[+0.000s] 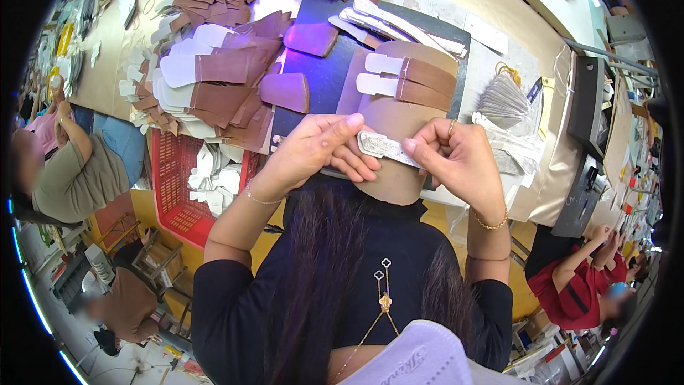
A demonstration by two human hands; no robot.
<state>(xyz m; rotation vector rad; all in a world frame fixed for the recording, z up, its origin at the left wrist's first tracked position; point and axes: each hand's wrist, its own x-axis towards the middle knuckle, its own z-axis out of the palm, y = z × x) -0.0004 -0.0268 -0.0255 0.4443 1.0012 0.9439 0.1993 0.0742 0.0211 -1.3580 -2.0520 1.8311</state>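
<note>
A pale, speckled strap piece (385, 148) with a rounded end lies across a curved tan board (399, 182) in front of my chest. My right hand (456, 160) is closed, pinching the strap's right part between thumb and fingers. At its rounded left end is my left hand (320, 148), thumb raised and apart from the curled fingers, whose tips are close to the strap's lower edge. Whether they touch it I cannot make out. Just beyond, two brown straps (427, 85) with white ends lie side by side across the same board.
Piles of brown and white strap pieces (228, 71) cover the table's left side. Two brown pads (285, 93) and several white strips (399, 21) lie on a dark mat (317, 11). A red basket (167, 192) holds white pieces. Grey fanned pieces (502, 103) lie right. Other people sit nearby.
</note>
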